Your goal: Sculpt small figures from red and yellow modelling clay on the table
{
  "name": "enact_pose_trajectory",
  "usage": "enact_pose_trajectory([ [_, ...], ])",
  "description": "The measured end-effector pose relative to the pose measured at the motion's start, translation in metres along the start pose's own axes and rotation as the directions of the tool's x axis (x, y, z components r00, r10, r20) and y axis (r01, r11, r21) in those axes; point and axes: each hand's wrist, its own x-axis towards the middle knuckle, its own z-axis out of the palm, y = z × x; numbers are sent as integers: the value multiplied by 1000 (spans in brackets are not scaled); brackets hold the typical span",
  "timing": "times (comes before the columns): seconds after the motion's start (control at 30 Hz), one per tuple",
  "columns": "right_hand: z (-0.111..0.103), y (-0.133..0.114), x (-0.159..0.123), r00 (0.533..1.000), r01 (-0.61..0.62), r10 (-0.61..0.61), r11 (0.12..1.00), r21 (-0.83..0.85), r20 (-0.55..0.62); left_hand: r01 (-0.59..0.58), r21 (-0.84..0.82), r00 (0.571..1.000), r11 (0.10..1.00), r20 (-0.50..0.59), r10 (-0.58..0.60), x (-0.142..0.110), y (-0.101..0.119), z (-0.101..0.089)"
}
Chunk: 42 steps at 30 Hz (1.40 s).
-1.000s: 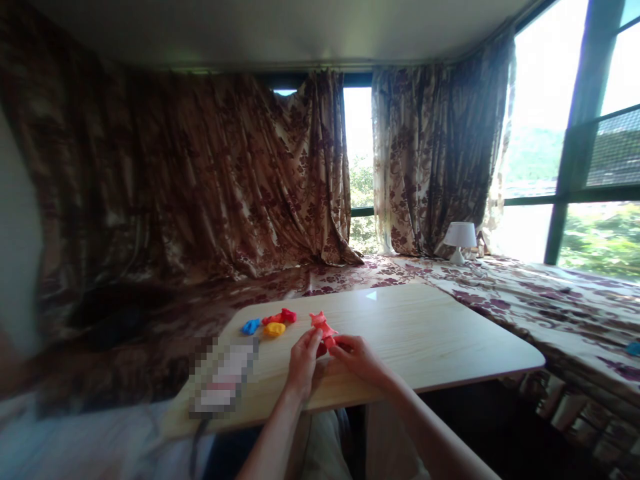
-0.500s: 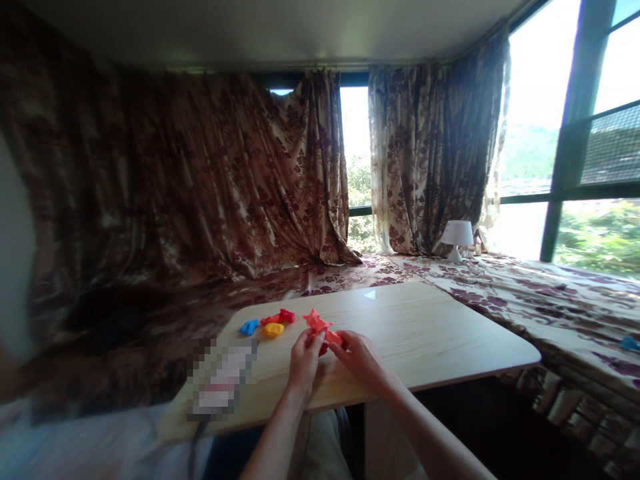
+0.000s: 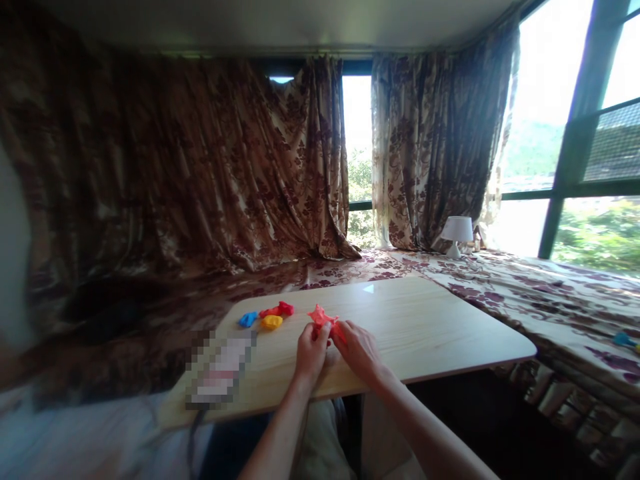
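Note:
Above the near middle of the table, both my hands hold a soft-looking orange-red piece (image 3: 323,316) with pointed, uneven edges; its material is unclear. My left hand (image 3: 311,353) pinches it from the left, thumb on top. From the right, the curled fingers of my right hand (image 3: 359,351) close on its lower right side and hide part of it. Farther left on the tabletop sit a blue lump (image 3: 247,319), a yellow lump (image 3: 271,323) and a red lump (image 3: 278,310), close together.
The pale wooden table (image 3: 430,333) has rounded corners. On its left side lies a blurred-out flat object (image 3: 223,370) with a dark cord. A white lamp (image 3: 457,233) stands on the flowered cover beyond, near patterned curtains (image 3: 280,173). A small blue item (image 3: 623,339) lies far right.
My right hand has turned and its fingers now cover more of the orange-red piece. Less of the piece shows between the hands. The view has shifted slightly.

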Motion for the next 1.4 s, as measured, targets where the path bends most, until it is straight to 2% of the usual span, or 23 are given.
enact_pose_trajectory([
  [0.1,-1,0,0,1000,6,-5,999,-41,24,28,-35,999,999,20,-27,0,0,-1],
  [0.23,-1,-1,0,999,40,-39,998,-41,25,25,-51,1000,998,-11,-26,3,-5,-3],
  [0.5,-1,2,-1,999,34,-33,999,29,-14,-10,29,1000,1000,4,10,3,-4,-2],
  [0.6,-1,3,1,999,40,-39,995,92,-16,-19,26,999,999,-28,20,4,-5,-3],
  [0.7,0,6,3,994,56,-36,979,196,-106,-29,6,995,1000,-96,30,5,-6,-6],
  [0.77,1,7,3,983,41,13,958,284,-184,-41,14,990,999,-136,42,5,-6,-7],
  [0.83,2,8,3,983,0,68,930,368,-172,-65,50,987,997,-142,71,5,-4,-8],
  [0.97,1,7,2,995,-58,87,897,438,-48,-151,79,986,985,-60,156,1,2,-5],
  [1.17,2,9,1,996,-47,80,878,477,-49,-189,19,978,982,94,186,-4,7,-1],
  [1.3,2,9,2,993,-49,94,872,487,-69,-172,-44,978,984,114,176,-5,8,0],
  [1.4,1,11,4,986,-107,159,838,535,-52,-186,-26,978,982,92,187,-6,9,0],
])
